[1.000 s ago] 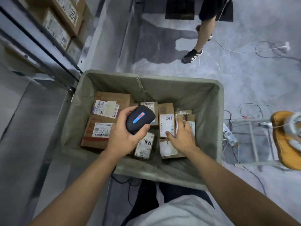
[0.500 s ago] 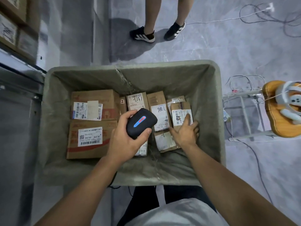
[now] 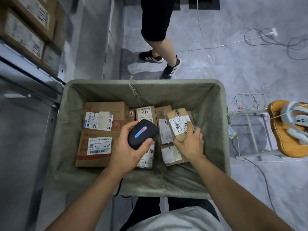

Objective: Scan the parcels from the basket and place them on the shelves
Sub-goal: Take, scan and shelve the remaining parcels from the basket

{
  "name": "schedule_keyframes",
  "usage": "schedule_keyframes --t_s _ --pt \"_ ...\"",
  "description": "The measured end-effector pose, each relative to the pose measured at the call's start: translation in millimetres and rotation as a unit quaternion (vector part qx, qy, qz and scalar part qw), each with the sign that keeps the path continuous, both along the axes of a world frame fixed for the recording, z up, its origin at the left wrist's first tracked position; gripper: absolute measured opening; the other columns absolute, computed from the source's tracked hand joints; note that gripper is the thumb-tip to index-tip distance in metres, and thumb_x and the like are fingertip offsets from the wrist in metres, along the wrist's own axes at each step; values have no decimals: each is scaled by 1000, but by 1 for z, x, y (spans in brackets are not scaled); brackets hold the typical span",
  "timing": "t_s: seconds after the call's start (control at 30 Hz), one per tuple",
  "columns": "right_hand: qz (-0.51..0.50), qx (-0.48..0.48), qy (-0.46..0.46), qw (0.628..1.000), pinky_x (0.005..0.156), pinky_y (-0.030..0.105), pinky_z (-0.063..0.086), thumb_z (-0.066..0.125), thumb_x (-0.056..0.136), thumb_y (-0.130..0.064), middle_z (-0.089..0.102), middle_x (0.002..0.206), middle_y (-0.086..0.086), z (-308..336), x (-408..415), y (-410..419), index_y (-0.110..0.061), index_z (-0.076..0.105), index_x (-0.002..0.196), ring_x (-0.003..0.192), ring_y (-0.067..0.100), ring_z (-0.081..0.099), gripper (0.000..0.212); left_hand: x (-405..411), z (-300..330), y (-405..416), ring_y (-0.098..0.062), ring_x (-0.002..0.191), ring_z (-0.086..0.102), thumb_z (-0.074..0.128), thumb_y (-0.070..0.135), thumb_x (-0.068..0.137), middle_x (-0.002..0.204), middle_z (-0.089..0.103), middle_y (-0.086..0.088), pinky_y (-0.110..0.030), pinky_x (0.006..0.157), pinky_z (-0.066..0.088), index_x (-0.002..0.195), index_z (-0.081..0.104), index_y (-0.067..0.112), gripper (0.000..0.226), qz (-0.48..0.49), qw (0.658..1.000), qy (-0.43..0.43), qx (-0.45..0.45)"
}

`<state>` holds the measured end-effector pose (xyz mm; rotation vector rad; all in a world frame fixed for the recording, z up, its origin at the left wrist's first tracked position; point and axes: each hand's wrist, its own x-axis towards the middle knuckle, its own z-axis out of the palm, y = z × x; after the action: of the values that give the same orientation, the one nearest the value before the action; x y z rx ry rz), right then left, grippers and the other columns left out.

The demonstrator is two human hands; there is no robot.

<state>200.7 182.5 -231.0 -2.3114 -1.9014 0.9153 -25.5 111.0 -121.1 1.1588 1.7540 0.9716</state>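
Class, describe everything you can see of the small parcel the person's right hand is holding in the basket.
The small parcel is a brown cardboard box sealed with clear tape, with a white barcode label and dark handwriting on its upper face. It is tilted, one end raised above the parcels under it, inside the grey-green basket. The right hand grips its near end, fingers curled round the edge. The scanner does not touch it.
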Motion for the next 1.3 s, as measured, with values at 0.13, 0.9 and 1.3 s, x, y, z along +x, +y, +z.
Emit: schedule_keyframes --t_s 0.13,0.9,1.3 --pt "44 35 21 998 114 49 33 74 77 -52 33 149 13 20 -12 2 -17 22 156 136 35 35 100 -4 9 -11 0 107 67 77 62 69 117 64 34 -21 87 54 125 50 51 63 22 1000 5 10" --pt "406 182 190 875 113 41 31 78 72 -45 35 148 4 125 -110 -19 -16 27 156 132 26 34 103 -25 83 -128 5 105 66 82 55 71 117 64 35 -9 85 48 130 52 40 68 235 962 127 62" --pt "525 270 217 777 113 46 35 65 74 -55 38 151 6 184 -158 -85 -11 29 154 136 28 38 99 -27 129 -226 0 97 69 75 63 68 111 66 34 -18 81 54 126 51 51 64 327 924 179 88"
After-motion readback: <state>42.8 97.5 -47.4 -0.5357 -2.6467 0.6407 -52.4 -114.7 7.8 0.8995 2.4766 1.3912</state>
